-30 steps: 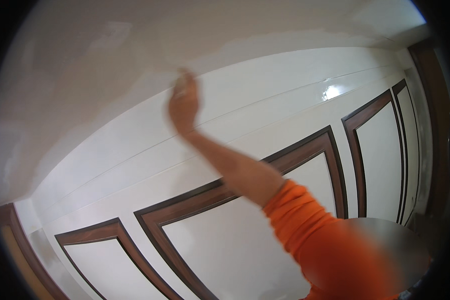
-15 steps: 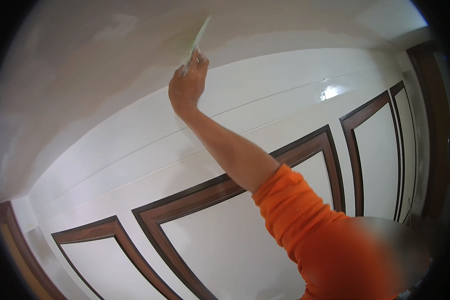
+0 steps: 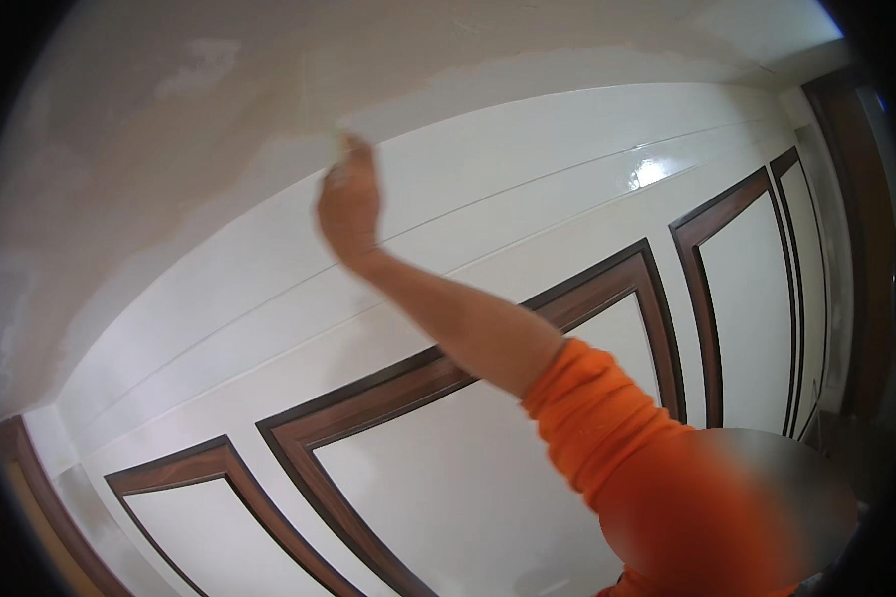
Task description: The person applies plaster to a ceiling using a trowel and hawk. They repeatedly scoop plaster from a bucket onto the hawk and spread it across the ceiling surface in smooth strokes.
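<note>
My right hand (image 3: 349, 204) is raised at the end of a bare forearm and an orange sleeve, close to where the ceiling (image 3: 269, 80) meets the white wall (image 3: 528, 149). Its fingers are closed around a putty knife (image 3: 340, 135), a thin, pale greenish blade that shows only as a small blurred sliver above the fingertips. Whether the blade touches the ceiling I cannot tell. Whitish smears mark the fingers. Damp-looking, patchy filler covers the ceiling in beige and pale grey areas. My left hand is out of view.
Dark brown wooden mouldings (image 3: 368, 383) frame several white panels on the wall below my arm. A brown door frame (image 3: 846, 199) stands at the right, and another brown frame (image 3: 32, 468) at the lower left. A light glares off the glossy upper wall.
My right hand has come down and slightly left, away from the ceiling's middle. The putty knife's blade, long and plain before, now shows as a short blurred tip.
</note>
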Available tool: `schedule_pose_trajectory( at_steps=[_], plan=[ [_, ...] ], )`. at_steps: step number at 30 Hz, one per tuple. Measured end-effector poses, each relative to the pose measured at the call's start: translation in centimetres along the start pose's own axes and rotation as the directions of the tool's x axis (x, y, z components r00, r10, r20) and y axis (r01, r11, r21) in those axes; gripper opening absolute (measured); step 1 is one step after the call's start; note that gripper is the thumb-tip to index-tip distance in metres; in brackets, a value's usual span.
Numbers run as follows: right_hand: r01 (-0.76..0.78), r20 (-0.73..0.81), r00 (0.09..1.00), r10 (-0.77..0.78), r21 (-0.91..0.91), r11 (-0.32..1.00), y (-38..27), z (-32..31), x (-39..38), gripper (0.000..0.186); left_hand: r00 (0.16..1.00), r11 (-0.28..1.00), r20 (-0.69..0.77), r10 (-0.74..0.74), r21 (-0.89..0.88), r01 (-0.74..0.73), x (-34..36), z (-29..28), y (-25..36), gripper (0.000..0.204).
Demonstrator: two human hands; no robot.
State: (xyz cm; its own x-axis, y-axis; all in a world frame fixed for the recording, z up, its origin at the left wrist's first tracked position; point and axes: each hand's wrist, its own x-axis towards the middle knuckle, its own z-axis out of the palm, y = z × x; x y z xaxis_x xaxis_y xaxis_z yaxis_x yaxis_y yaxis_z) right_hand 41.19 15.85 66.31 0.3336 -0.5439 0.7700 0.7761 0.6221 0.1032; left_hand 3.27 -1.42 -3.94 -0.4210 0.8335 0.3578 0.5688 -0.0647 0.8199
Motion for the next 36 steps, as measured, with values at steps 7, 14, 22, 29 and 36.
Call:
schedule_pose_trajectory(
  at_steps=[7,14,22,29,36],
  plan=[
    [-0.224,-0.342,0.915,0.215,0.014,0.975,7.8,-10.9,15.6,0.054,1.000,1.000,0.005,-0.018,0.010,0.018,0.2,0.2,-1.0,0.022],
    [-0.009,-0.165,0.986,-0.018,-0.160,0.987,-0.4,-0.7,4.2,0.063,0.999,0.998,-0.011,-0.054,0.011,0.054,-1.1,0.0,-0.5,0.022],
    [-0.059,-0.331,0.943,-0.031,-0.258,0.964,0.0,0.6,7.0,0.055,0.999,0.999,-0.014,-0.036,0.023,0.036,-0.3,-0.4,-0.9,0.023],
    [0.089,0.135,0.988,-0.074,-0.113,0.990,-1.1,0.1,-2.5,0.058,0.996,0.997,-0.036,-0.077,0.019,0.078,-1.7,-0.6,-1.1,0.023],
    [-0.133,-0.372,0.927,0.053,-0.194,0.972,1.4,-4.2,10.1,0.054,0.996,0.996,-0.035,-0.088,0.022,0.088,-1.4,-0.4,-2.0,0.024]
  ],
)
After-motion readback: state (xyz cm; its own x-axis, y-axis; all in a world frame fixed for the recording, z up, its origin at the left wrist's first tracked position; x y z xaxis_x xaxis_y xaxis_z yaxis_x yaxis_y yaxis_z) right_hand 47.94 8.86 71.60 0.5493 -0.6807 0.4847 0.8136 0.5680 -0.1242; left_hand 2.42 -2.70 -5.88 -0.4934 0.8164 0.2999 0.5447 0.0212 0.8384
